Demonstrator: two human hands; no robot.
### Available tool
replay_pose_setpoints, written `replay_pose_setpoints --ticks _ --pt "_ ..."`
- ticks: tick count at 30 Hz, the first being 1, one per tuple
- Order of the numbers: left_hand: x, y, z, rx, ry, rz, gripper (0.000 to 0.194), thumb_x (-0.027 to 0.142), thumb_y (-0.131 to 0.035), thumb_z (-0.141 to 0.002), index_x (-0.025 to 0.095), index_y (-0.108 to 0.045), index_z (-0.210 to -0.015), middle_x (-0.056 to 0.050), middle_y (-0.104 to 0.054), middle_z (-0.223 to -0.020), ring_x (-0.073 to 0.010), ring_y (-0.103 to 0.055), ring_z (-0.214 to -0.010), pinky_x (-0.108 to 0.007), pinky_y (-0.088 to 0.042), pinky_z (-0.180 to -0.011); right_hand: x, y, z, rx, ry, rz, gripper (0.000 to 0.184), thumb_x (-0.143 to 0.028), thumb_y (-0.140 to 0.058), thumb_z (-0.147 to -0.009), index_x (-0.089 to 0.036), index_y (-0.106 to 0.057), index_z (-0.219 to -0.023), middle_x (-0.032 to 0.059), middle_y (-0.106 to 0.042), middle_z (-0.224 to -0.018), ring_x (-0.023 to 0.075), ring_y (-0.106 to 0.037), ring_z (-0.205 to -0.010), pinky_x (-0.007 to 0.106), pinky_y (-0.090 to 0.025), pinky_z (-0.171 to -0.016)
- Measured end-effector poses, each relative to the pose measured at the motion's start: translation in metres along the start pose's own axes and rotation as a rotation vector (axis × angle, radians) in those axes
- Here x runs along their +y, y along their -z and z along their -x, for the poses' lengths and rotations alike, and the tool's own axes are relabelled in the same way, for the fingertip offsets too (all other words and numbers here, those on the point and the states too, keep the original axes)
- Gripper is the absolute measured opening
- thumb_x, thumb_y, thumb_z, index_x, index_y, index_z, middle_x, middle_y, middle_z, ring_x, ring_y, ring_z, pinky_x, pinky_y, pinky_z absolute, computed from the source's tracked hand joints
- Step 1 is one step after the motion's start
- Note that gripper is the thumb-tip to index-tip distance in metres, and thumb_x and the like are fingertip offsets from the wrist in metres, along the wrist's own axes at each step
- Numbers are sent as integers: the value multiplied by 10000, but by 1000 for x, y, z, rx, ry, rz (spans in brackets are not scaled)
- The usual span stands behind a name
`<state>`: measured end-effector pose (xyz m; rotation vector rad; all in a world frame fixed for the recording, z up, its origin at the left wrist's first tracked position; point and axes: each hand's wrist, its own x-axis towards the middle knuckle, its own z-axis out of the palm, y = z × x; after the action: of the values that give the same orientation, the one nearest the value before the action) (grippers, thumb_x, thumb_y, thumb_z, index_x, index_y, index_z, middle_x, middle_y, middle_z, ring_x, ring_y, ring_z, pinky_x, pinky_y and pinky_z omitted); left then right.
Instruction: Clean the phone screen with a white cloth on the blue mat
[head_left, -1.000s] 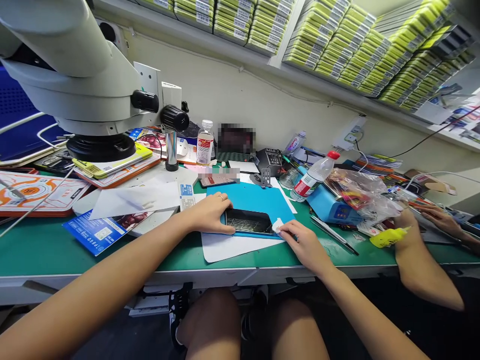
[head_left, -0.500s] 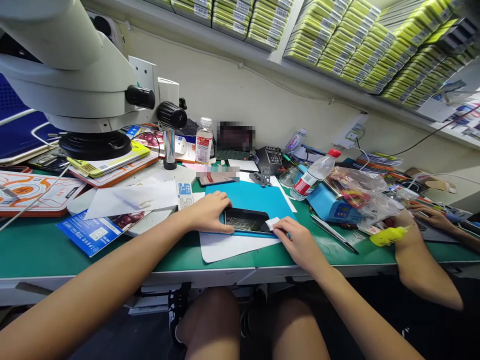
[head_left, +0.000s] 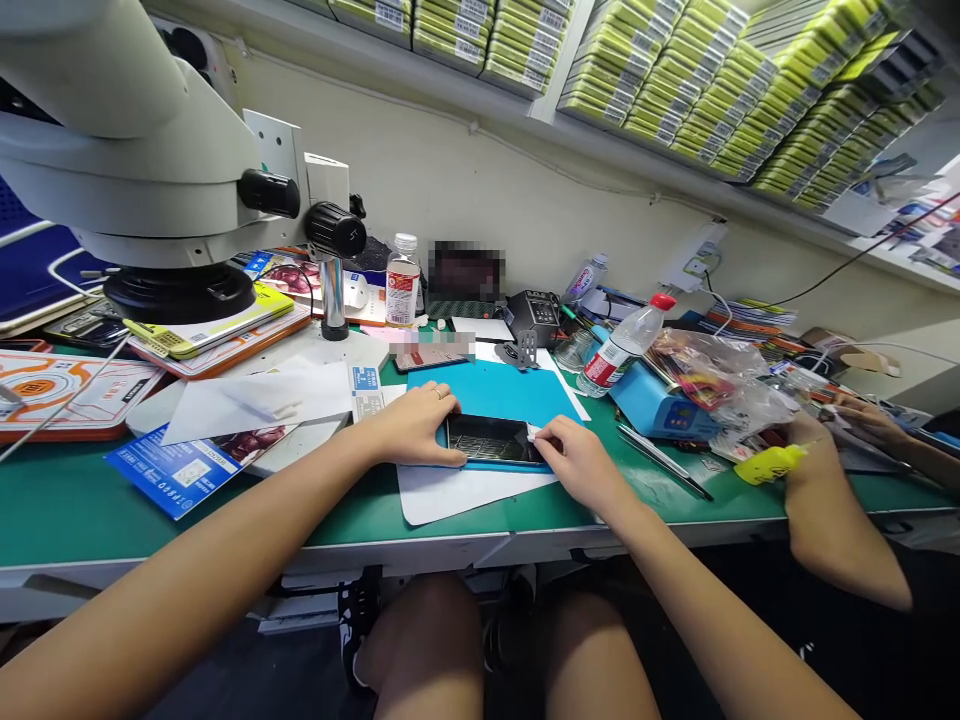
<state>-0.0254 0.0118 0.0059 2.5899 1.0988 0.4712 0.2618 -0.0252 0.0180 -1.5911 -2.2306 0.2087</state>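
A dark phone (head_left: 491, 440) with a glossy, reflecting surface lies on a blue mat (head_left: 502, 387). My left hand (head_left: 416, 427) grips its left end, thumb along the near edge and fingers at the far side. At the phone's right end, my right hand (head_left: 574, 455) pinches a small folded white wipe (head_left: 532, 433) against the surface. The fingers cover most of the wipe. A white sheet of paper (head_left: 442, 500) sticks out from under the mat on the near side.
A microscope (head_left: 180, 200) stands at the left above stacked boxes. Tweezers (head_left: 667, 463) lie right of my right hand. Behind them are a red-capped bottle (head_left: 626, 345) and a blue device (head_left: 656, 400). Another person's arm (head_left: 840, 520) rests at the right, near a yellow bottle (head_left: 770, 464).
My right hand has moved slightly left and inward with the wipe, which is now more hidden by the fingers. My left hand keeps its hold. The view has shifted a little.
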Motion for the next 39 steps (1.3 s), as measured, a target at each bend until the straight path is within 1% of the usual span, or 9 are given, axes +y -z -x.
replay_pose_setpoints --ticks 7,13,19,25,29,33,39 --pt "1 1 0 -5 -3 -30 556 603 -645 -787 160 -596 -1119 -119 -605 -1090 -305 -548 -1046 -405 -453 -880 2 -1 -5 4 -35 23 206 -269 -493 -887 -238 -592 -710 40 -640 -784 206 -606 -711 330 -449 -648" --pt "1 1 -1 1 5 -29 551 599 -649 -785 154 -603 -1106 -120 -609 -1082 -301 -547 -1033 -406 -452 -870 2 -3 -25 7 -41 33 196 -262 -519 -866 -229 -613 -697 52 -661 -802 210 -622 -757 327 -447 -678" --pt "0 0 -2 -9 -2 -47 550 615 -654 -773 173 -606 -1096 -111 -605 -1077 -299 -549 -1036 -395 -451 -866 6 0 -19 -6 -35 10 211 -303 -524 -865 -239 -631 -695 38 -672 -753 205 -620 -685 322 -456 -622" --pt "0 0 -2 11 2 -29 550 606 -650 -781 167 -602 -1109 -112 -607 -1068 -295 -547 -1022 -399 -456 -860 12 -2 -36 -15 -78 -17 167 -287 -566 -827 -229 -673 -714 50 -711 -801 223 -652 -750 326 -471 -661" --pt "0 1 -2 -9 0 -40 572 613 -658 -778 156 -605 -1118 -116 -603 -1089 -303 -544 -1052 -403 -454 -882 13 0 -31 -12 -82 -37 189 -306 -550 -837 -225 -674 -719 53 -703 -791 228 -653 -732 339 -481 -660" --pt "2 2 -3 -23 12 -45 554 603 -662 -779 161 -606 -1108 -119 -603 -1090 -306 -551 -1053 -409 -455 -887 5 -1 -28 -27 -61 -43 205 -302 -538 -859 -220 -676 -733 65 -686 -824 228 -644 -753 349 -481 -683" --pt "3 1 -3 -12 8 -9 538 574 -672 -773 154 -602 -1102 -124 -610 -1086 -311 -547 -1051 -424 -460 -899 -28 -17 -50 -118 -5 -98 159 -232 -591 -852 -220 -701 -738 43 -718 -867 197 -665 -798 301 -490 -715"
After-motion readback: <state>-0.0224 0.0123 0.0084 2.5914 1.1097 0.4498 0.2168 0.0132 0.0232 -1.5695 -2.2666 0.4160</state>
